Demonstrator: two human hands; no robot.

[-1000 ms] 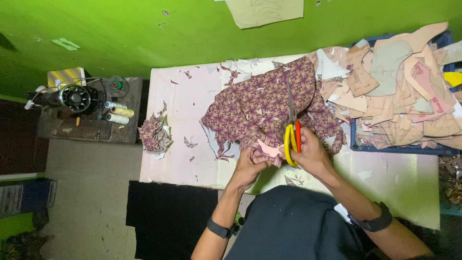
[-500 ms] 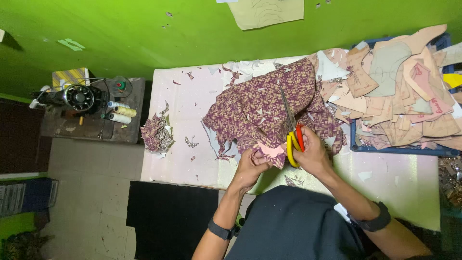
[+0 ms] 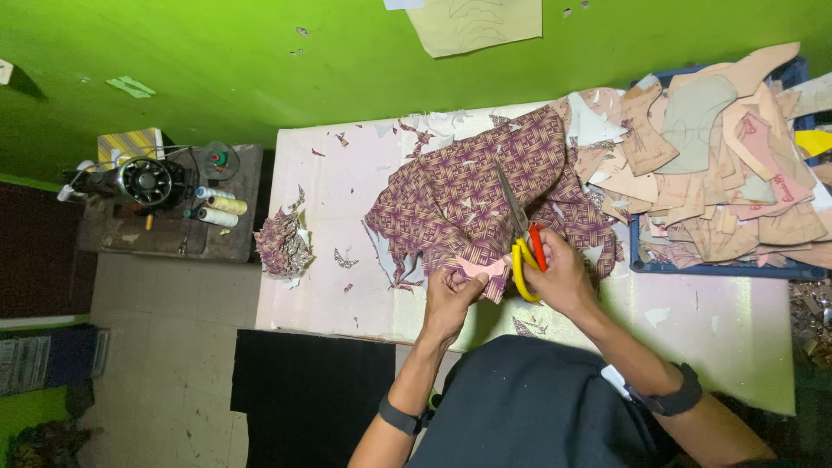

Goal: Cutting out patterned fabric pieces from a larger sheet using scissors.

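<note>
now right hand [image 3: 563, 279] grips yellow-and-red-handled scissors [image 3: 523, 236], blades pointing away over purple patterned fabric [image 3: 468, 195]; left hand [image 3: 451, 295] pinches its near edge beside them.

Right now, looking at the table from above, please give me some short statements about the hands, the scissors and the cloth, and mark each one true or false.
1. The right hand holds scissors with yellow and red handles. True.
2. The left hand rests on the sewing machine. False: it pinches the patterned cloth at its near edge.
3. The scissor blades point away from the person, over the cloth. True.
4. The cardboard pieces are piled left of the cloth. False: they lie to its right.
5. The wall is blue. False: it is green.
</note>
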